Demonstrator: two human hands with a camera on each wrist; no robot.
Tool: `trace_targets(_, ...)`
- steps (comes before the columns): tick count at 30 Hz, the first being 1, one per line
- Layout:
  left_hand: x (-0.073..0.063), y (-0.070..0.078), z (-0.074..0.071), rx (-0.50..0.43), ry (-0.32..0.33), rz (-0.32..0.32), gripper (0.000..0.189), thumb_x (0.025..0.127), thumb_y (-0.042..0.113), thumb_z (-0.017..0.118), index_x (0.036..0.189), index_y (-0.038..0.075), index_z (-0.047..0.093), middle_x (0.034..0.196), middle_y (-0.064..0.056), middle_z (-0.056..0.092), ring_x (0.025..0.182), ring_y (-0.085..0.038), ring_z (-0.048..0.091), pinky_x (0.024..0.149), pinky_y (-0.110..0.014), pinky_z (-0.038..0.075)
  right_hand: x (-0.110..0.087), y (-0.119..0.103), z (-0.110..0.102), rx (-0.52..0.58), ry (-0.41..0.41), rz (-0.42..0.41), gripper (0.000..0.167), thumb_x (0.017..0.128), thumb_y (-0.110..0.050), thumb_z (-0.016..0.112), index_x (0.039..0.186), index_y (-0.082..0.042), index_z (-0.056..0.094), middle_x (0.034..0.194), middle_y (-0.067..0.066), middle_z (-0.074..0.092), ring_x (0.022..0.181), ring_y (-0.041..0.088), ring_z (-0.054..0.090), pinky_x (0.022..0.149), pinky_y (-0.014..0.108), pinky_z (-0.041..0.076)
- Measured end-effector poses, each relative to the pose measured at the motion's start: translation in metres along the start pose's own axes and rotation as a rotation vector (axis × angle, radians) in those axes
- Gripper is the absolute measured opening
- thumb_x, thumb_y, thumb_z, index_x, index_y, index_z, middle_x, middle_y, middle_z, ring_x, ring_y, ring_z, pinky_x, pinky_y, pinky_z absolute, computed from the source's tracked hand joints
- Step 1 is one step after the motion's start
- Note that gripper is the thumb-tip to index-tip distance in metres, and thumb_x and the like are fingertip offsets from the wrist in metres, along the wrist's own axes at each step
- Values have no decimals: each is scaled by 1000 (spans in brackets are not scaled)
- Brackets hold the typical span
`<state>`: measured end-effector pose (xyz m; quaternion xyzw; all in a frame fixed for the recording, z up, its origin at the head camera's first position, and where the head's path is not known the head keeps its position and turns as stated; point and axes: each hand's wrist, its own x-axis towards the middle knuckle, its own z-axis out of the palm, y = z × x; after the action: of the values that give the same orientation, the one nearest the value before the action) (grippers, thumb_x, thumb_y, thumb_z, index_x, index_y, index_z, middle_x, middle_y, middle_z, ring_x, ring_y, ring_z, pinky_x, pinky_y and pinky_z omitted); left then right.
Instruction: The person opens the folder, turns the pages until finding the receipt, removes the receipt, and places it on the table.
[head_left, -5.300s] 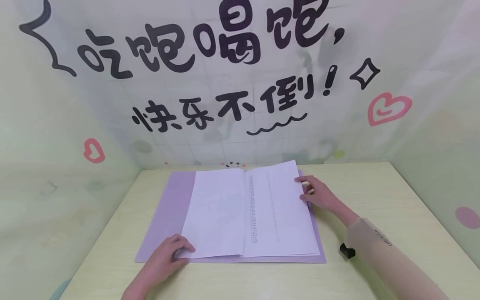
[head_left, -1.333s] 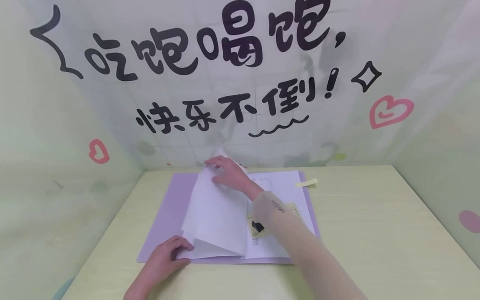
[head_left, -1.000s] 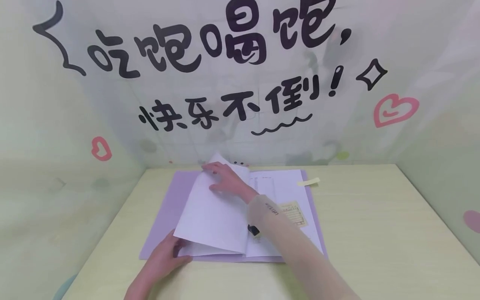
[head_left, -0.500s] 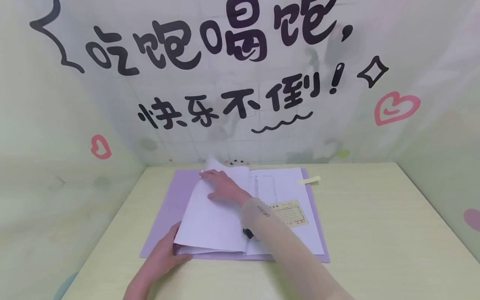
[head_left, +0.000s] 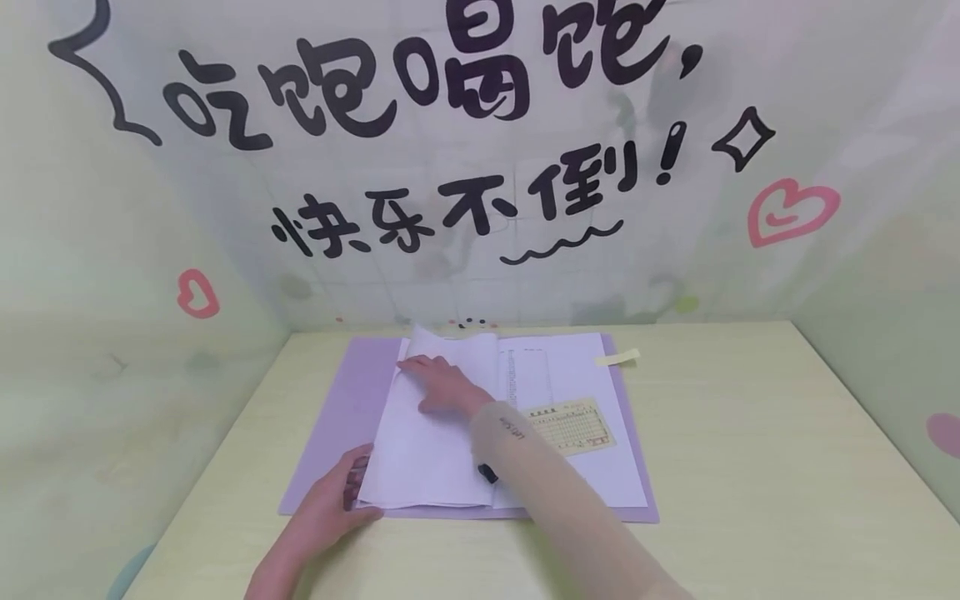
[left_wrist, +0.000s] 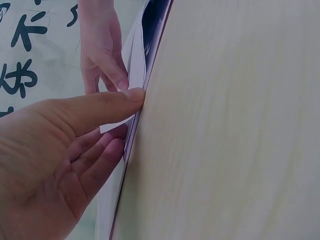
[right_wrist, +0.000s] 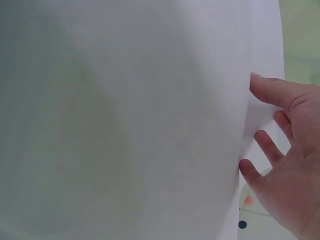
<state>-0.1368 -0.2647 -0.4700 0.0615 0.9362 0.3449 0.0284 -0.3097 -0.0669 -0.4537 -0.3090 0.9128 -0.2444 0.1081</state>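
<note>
A purple-covered booklet (head_left: 337, 417) lies spread on the table. Its white left leaf (head_left: 427, 462) has a raised top corner. My right hand (head_left: 442, 387) reaches across it, fingers extended at the leaf's upper left edge. In the right wrist view, the thumb and fingers (right_wrist: 267, 91) are spread along the paper's edge. My left hand (head_left: 330, 500) rests at the lower left corner, thumb at the front edge and other fingers beside the pages. On the right page (head_left: 573, 375) lies a cream slip with a printed grid (head_left: 573, 425), partly covered by my sleeve.
A pale yellow strip (head_left: 618, 358) sticks out past the booklet's right edge. The pale wooden table (head_left: 750, 467) extends on both sides. Behind it hangs a white wall covering (head_left: 480, 283) with large black lettering, and side panels close in left and right.
The right hand has brought the turned leaf over to the left and down, lowering its corner. The printed-grid slip on the right page is now uncovered. The left hand stays at the lower left corner.
</note>
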Motion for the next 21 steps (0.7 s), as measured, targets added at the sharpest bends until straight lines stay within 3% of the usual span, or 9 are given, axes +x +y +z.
trace_targets(9,-1,-1,-1,12,2,-12,86,70,9,86,144,6,43,131,-16,62,105,-22,65,91,-32,56,5,1,6,-63,-42,7,81,90,-16,70,157,-27,25,163,-4,29,147,25,32,121,48,29)
trace_targets(14,0,-1,2,2,11,13,84,71,10,86,144,7,45,130,-16,62,107,-25,66,93,-34,56,5,8,7,-86,-59,1,78,93,-19,67,157,-27,24,163,-5,29,148,25,31,122,46,28)
trace_targets(21,-3,0,3,38,39,30,81,70,8,86,142,6,48,123,-12,65,104,-23,65,91,-31,57,1,11,6,-57,-89,-23,67,95,-21,63,155,-26,33,161,-8,34,149,22,30,124,42,24)
